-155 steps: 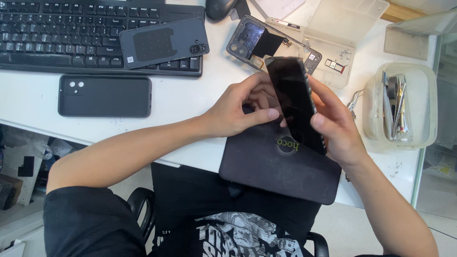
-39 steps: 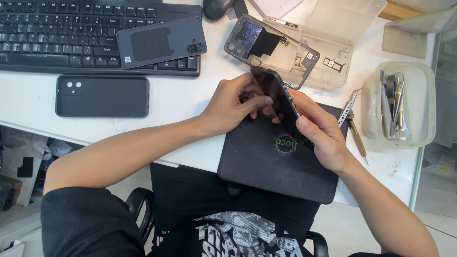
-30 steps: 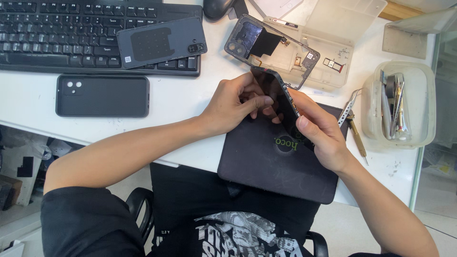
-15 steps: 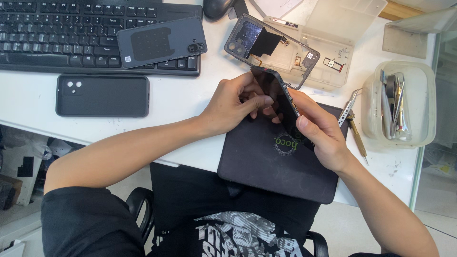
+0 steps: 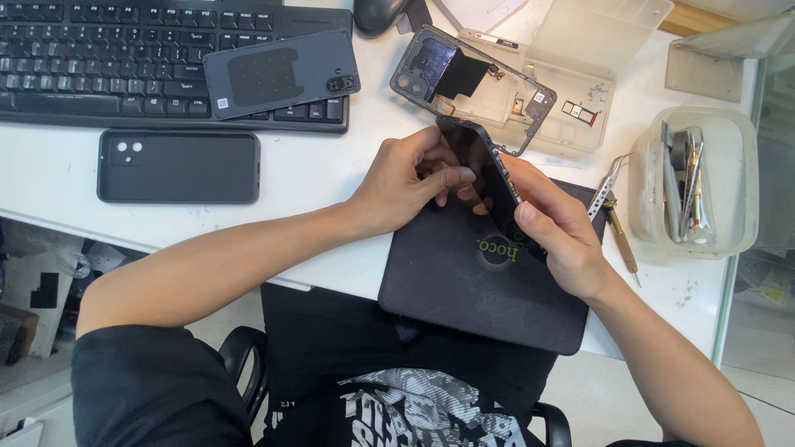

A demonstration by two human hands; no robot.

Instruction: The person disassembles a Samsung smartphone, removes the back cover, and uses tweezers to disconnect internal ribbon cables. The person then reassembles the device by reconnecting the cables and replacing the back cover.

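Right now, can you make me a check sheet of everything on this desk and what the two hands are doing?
Surface: white desk, with a dark work mat at its front edge.
Job's things: dark phone held tilted on edge above the mat, gripped by both hands.
Clutter: black keyboard with a phone back cover lying on it; black phone case; phone frame leaning on a clear flat box; clear tub of metal tools; tweezers and screwdriver beside the mat.
Grippers: left hand pinches the phone's left side; right hand holds its lower right edge.
Cables: nothing seen.
Surroundings: black chair under the desk; floor below.
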